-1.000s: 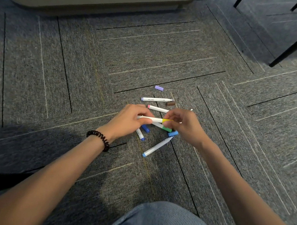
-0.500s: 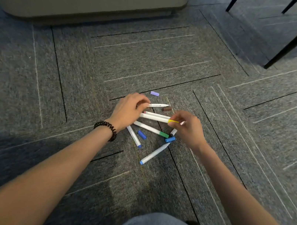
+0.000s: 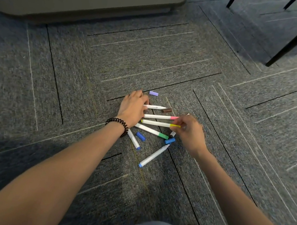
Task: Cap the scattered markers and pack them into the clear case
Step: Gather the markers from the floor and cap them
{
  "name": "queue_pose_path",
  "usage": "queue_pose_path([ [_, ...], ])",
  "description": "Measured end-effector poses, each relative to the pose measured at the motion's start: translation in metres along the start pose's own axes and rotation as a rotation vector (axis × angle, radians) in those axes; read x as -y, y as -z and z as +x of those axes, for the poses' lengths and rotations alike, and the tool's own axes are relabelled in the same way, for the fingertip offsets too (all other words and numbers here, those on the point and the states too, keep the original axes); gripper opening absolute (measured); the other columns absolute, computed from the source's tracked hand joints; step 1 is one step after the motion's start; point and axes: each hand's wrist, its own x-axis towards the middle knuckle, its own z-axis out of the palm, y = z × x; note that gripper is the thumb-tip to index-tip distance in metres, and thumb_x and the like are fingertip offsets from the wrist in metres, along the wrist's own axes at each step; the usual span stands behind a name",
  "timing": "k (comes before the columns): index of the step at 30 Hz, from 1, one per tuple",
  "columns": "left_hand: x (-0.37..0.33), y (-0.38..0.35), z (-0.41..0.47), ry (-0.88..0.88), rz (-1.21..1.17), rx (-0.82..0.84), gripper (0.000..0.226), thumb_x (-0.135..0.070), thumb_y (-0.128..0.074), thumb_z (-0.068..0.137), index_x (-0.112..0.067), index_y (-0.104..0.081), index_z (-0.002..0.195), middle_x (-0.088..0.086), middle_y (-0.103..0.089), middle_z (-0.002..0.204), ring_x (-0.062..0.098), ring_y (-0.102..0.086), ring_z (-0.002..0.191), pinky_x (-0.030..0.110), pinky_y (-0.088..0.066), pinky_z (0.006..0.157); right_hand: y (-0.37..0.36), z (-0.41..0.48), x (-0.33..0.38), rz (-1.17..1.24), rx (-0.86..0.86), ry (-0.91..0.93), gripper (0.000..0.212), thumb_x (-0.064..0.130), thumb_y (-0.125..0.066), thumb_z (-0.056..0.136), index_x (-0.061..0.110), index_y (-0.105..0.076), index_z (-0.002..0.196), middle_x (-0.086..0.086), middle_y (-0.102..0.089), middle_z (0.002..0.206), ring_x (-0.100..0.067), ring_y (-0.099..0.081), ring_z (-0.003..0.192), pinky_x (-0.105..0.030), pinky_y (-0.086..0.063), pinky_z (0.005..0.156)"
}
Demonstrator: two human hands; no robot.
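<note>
print on the far marker (image 3: 154, 107) unreadable. right hand (image 3: 191, 133) fingers pinch the cap end of the yellow marker (image 3: 155, 123); left hand (image 3: 132, 107) lies by its other end, grip unclear.

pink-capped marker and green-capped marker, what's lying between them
The yellow-capped marker lies between the pink-capped marker and the green-capped marker, its cap end pinched by the right hand, in the head view.

No readable text, labels or numbers, only a faint dark smudge of print on the white barrel of the uppermost marker (image 3: 154, 107), lying just beside the brown cap (image 3: 167, 110), too small and blurred to make out
</note>
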Motion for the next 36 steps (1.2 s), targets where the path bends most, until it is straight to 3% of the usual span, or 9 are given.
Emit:
queue_pose_path([
  [3, 0.011, 0.004, -0.008, 0.010, -0.030, -0.047, 0.015, -0.018, -0.055, 0.095, -0.017, -0.056, 0.109, 0.000, -0.058, 0.114, 0.016, -0.052, 0.111, 0.035, -0.037, 0.102, -0.004, 0.002, 0.001, -0.047, 0.014, 0.027, 0.015, 0.016, -0.074, 0.081, 0.016, -0.065, 0.093, 0.007, -0.061, 0.091, -0.005, -0.057, 0.077, -0.016, -0.048, 0.068],
  [8, 0.029, 0.014, -0.021, 0.096, -0.070, -0.096, 0.013, -0.012, -0.050, 0.097, -0.015, -0.051, 0.110, -0.003, -0.054, 0.094, 0.014, -0.049, 0.088, 0.034, -0.038, 0.096, -0.006, 0.010, 0.007, -0.102, 0.012, 0.056, 0.022, 0.011, -0.077, 0.075, 0.022, -0.064, 0.088, 0.011, -0.059, 0.088, -0.011, -0.060, 0.083, -0.040, -0.052, 0.087],
  [12, 0.032, 0.023, -0.026, 0.121, -0.087, -0.102, 0.012, -0.012, -0.048, 0.099, -0.013, -0.048, 0.111, -0.002, -0.049, 0.091, 0.016, -0.045, 0.084, 0.035, -0.041, 0.087, -0.007, 0.029, 0.016, -0.093, -0.018, 0.078, 0.018, 0.014, -0.072, 0.078, 0.026, -0.060, 0.084, 0.009, -0.059, 0.095, -0.013, -0.061, 0.085, -0.040, -0.052, 0.091],
  [15, 0.035, 0.027, -0.026, 0.125, -0.097, -0.095, 0.009, -0.008, -0.046, 0.099, -0.013, -0.044, 0.107, 0.002, -0.051, 0.089, 0.019, -0.047, 0.080, 0.032, -0.039, 0.072, -0.012, 0.048, 0.027, -0.093, -0.067, 0.111, 0.006, 0.010, -0.062, 0.088, 0.016, -0.064, 0.090, 0.004, -0.059, 0.096, -0.014, -0.058, 0.087, -0.035, -0.054, 0.085],
  [18, 0.040, 0.032, -0.026, 0.139, -0.122, -0.086, 0.015, -0.004, -0.045, 0.098, -0.014, -0.043, 0.110, 0.006, -0.053, 0.094, 0.021, -0.049, 0.085, 0.030, -0.035, 0.067, -0.019, 0.068, 0.038, -0.172, -0.061, 0.204, 0.011, 0.009, -0.054, 0.093, 0.010, -0.064, 0.099, -0.003, -0.060, 0.101, -0.021, -0.056, 0.096, -0.038, -0.051, 0.083],
  [22, 0.047, 0.040, -0.029, 0.159, -0.134, -0.069, 0.037, 0.001, -0.048, 0.096, -0.013, -0.046, 0.130, 0.010, -0.057, 0.121, 0.022, -0.051, 0.111, 0.030, -0.043, 0.077, -0.035, 0.093, 0.050, -0.327, 0.068, 0.282, 0.027, 0.012, -0.054, 0.095, 0.007, -0.058, 0.121, -0.009, -0.056, 0.122, -0.028, -0.051, 0.113, -0.040, -0.048, 0.090],
  [25, 0.052, 0.045, -0.030, 0.172, -0.126, -0.074, 0.038, 0.001, -0.048, 0.096, -0.012, -0.048, 0.132, 0.010, -0.055, 0.126, 0.023, -0.050, 0.115, 0.033, -0.046, 0.086, -0.046, 0.106, 0.052, -0.398, 0.081, 0.323, 0.030, 0.017, -0.058, 0.093, 0.010, -0.059, 0.122, -0.007, -0.056, 0.125, -0.027, -0.045, 0.119, -0.041, -0.045, 0.093],
  [29, 0.056, 0.048, -0.030, 0.185, -0.130, -0.097, 0.036, 0.002, -0.049, 0.094, -0.013, -0.048, 0.127, 0.008, -0.057, 0.118, 0.019, -0.050, 0.107, 0.027, -0.041, 0.078, -0.056, 0.111, 0.051, -0.368, -0.018, 0.292, 0.014, 0.011, -0.060, 0.091, 0.009, -0.066, 0.103, -0.006, -0.060, 0.111, -0.025, -0.049, 0.107, -0.034, -0.042, 0.081],
  [36, 0.052, 0.049, -0.032, 0.154, -0.134, -0.115, 0.037, 0.005, -0.051, 0.092, -0.013, -0.048, 0.123, 0.004, -0.059, 0.110, 0.017, -0.053, 0.100, 0.032, -0.047, 0.088, -0.049, 0.099, 0.040, -0.073, -0.065, 0.322, 0.007, 0.017, -0.069, 0.086, 0.012, -0.066, 0.089, 0.003, -0.056, 0.099, -0.015, -0.056, 0.086, -0.030, -0.049, 0.073],
])
